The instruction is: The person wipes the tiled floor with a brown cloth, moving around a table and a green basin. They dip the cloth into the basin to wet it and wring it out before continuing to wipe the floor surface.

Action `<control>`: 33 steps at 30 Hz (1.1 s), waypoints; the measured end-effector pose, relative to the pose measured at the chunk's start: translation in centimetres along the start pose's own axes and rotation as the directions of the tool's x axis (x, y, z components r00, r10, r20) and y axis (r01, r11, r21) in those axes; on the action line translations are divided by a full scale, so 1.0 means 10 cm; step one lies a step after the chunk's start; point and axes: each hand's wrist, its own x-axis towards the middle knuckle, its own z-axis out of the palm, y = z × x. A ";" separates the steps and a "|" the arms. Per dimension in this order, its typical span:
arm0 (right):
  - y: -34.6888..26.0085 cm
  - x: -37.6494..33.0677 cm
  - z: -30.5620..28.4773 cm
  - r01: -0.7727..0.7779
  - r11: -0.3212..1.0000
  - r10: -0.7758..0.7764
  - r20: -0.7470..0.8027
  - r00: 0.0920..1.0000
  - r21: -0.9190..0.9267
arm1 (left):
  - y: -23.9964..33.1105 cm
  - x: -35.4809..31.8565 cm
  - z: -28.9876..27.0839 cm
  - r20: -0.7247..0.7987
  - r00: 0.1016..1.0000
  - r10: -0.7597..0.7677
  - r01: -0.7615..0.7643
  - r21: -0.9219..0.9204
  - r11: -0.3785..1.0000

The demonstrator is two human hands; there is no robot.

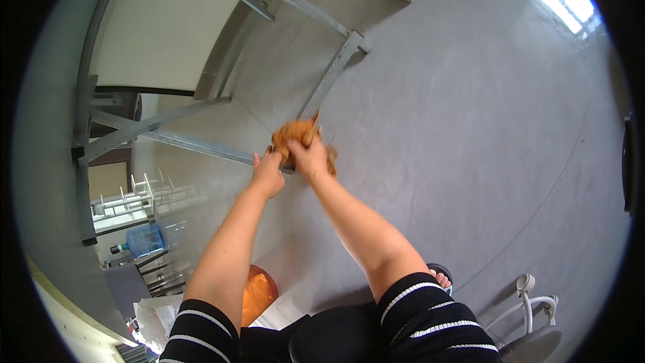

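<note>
Both hands, left and right, fingers curled tight around the orange bundle over the floor; best gripped evenly, kept off the frame.

Black short sleeves with white stripes, perhaps sandals.

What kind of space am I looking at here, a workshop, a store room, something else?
Likely a bare workshop or storage room: a smooth grey concrete floor, grey metal frame legs and a blue plastic water jug. Both hands grip an orange fibrous bundle.
</note>
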 end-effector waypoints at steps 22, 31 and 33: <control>-0.31 -0.45 -0.82 0.321 0.877 -0.295 0.127 0.947 -0.357 | 0.18 -0.19 0.16 -0.463 0.884 -0.070 -0.193 -0.497 0.846; -0.47 -1.24 -0.45 0.034 0.989 -0.114 0.591 0.799 0.146 | 0.35 -1.15 0.21 -0.234 0.881 -0.412 -0.207 -0.972 0.111; -0.62 -1.32 -0.38 0.030 0.970 -0.172 0.595 0.785 0.241 | 0.20 -1.20 0.02 -0.140 0.826 -0.546 -0.199 -0.979 -0.050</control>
